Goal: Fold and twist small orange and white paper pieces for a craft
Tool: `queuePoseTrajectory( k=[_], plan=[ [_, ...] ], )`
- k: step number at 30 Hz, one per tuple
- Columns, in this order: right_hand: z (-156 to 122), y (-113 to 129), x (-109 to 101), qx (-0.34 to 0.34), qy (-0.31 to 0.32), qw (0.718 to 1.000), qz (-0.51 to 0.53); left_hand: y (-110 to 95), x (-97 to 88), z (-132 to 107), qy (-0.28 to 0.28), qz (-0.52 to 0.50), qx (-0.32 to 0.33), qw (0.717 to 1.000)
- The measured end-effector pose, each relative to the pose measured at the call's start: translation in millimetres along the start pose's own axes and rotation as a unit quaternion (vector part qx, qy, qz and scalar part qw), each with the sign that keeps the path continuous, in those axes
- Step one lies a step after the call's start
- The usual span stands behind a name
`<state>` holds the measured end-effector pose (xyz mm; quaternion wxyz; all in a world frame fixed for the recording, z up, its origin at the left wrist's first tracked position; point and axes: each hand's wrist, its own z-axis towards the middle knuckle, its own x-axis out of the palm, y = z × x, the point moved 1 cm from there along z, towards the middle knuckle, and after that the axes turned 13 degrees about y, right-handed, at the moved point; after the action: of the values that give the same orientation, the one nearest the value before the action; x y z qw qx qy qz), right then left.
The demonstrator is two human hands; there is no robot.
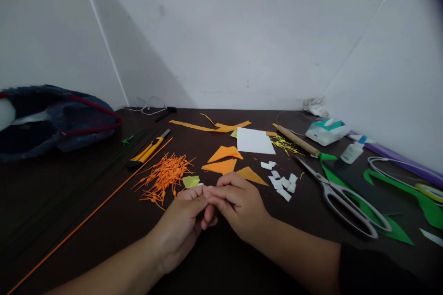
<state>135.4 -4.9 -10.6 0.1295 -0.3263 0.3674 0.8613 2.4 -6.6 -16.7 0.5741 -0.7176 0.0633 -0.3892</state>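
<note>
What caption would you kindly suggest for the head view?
Left hand and right hand meet at the fingers near a pile of orange strands.

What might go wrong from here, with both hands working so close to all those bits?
The left hand might scatter the orange stringy pieces lying just beyond it. The right hand could knock the loose white scraps beside it. The yellow cutter seems to have its blade out, so a careless reach might cause a cut.

Free lane beside right hand (242, 203); scissors (327, 187) farther right
</note>
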Motion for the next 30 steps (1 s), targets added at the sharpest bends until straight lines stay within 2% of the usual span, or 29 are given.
queuePoseTrajectory(
  k=[4,6,9,11,13,15,19,20,22,25,27,30],
  plan=[
    [2,-1,-2,-0.026,0.025,0.997,-0.072,0,-1.5,-2,0.011,-0.015,0.000,1.000],
    [4,-4,-7,-0.019,0.020,0.996,-0.089,-3,-1.7,-3,0.015,0.011,0.002,1.000],
    [7,-13,-21,0.061,-0.015,0.993,-0.097,-10,-3.9,-3,-0.005,0.122,0.009,0.992],
    [8,-21,-33,0.121,-0.052,0.986,-0.104,-15,-7.7,-4,-0.034,0.220,0.014,0.975],
    [9,-28,-43,0.152,-0.077,0.979,-0.113,-19,-12.0,-5,-0.058,0.337,0.027,0.939],
    [10,-33,-49,0.174,-0.083,0.977,-0.091,-20,-14.1,-5,-0.051,0.473,0.059,0.878],
    [10,-47,-50,0.218,-0.035,0.973,0.062,-13,-9.8,0,0.065,0.688,0.087,0.718],
    [10,-51,-49,0.224,-0.021,0.969,0.099,-11,-8.2,2,0.091,0.717,0.079,0.687],
    [10,-58,-47,0.232,-0.008,0.961,0.149,-6,-5.3,4,0.128,0.754,0.062,0.642],
    [11,-65,-46,0.233,-0.010,0.954,0.190,-3,-0.5,4,0.165,0.772,0.051,0.612],
    [11,-65,-45,0.231,-0.006,0.954,0.192,-3,2.9,1,0.160,0.774,0.053,0.610],
    [9,-62,-45,0.244,-0.002,0.958,0.152,-7,5.4,-2,0.114,0.772,0.053,0.623]
  ],
)
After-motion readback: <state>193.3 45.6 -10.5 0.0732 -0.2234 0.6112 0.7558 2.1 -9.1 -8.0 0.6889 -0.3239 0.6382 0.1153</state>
